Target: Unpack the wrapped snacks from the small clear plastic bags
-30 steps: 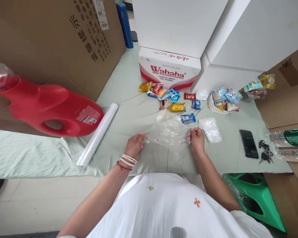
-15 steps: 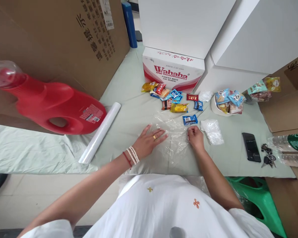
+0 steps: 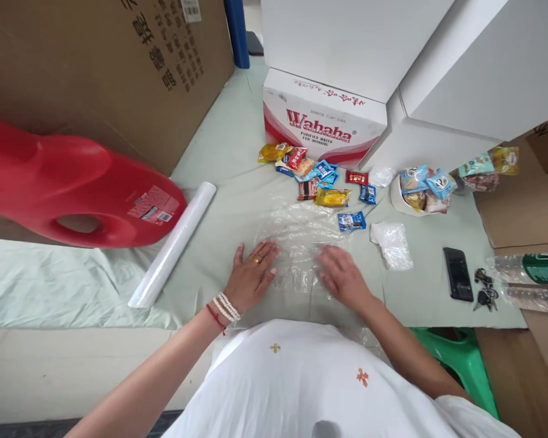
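A clear plastic sheet (image 3: 301,234) lies spread on the pale green cloth (image 3: 219,176) in front of me. My left hand (image 3: 251,274) rests flat on its left edge, fingers stretched out, a ring on one finger and bead bracelets at the wrist. Flat on the sheet's right part lies my right hand (image 3: 342,277), fingers extended and slightly blurred. Neither hand holds anything. Just beyond the sheet is a scatter of small snack packets (image 3: 319,179), with a blue packet (image 3: 351,221) nearest the sheet.
A roll of clear film (image 3: 173,243) and a big red jug (image 3: 73,182) lie at left. A Wahaha carton (image 3: 324,125) stands behind. To the right are a crumpled bag (image 3: 393,243), a bowl of snacks (image 3: 422,188), a phone (image 3: 457,274), keys (image 3: 484,291) and bottles (image 3: 530,267).
Both hands let go of the pinched sheet edges and laid the sheet down. They now press flat on it, the right hand having opened and slid toward me.
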Demonstrator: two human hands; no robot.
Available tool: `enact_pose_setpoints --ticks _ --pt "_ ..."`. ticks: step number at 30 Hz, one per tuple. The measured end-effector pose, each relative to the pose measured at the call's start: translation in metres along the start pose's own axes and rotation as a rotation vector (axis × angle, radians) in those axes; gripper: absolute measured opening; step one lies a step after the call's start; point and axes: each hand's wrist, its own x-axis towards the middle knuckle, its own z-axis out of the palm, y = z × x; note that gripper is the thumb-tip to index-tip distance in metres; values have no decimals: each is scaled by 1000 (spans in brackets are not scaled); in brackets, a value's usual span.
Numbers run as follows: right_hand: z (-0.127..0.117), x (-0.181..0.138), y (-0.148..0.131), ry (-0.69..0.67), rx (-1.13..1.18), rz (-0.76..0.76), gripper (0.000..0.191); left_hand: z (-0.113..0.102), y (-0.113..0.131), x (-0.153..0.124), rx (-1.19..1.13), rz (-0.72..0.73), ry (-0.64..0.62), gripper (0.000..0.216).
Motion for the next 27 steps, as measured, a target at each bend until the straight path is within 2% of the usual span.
enact_pose_setpoints --ticks 2,4,6,8,11,13,15,16,18,19,21,23,27 --pt "8 -11 -1 -168 3 -92 48 1 -3 -1 74 -27 37 54" --pt "5 -20 7 -246 10 -79 49 1 -7 -6 149 -5 26 55" --pt "-11 -15 15 -290 54 -51 46 0 -9 -14 216 34 1 56" --pt "-31 11 18 -295 87 -34 41 -1 -9 -22 276 62 -6 57" --pt "-52 91 15 -190 -24 12 37 -1 -8 -27 330 89 -3 58" --pt "-51 161 14 -132 -164 51 37 -2 -7 -27 339 98 -5 57" --pt "-38 231 14 -49 -314 140 38 -3 -7 -26 334 99 -7 55" --pt "-28 261 15 -37 -366 169 46 -3 -7 -26 328 96 -9 54" --pt "-8 308 17 -98 -441 189 56 -4 -7 -26 313 87 -7 54" --pt "0 323 18 -128 -468 174 54 -4 -8 -26 306 83 -2 53" --pt "6 333 20 -142 -500 145 38 -3 -8 -26 290 77 9 53" --pt "-2 320 24 -68 -493 159 29 -2 -10 -27 269 72 23 54" --pt "-40 247 30 200 -338 241 35 2 -14 -30 203 53 64 58"
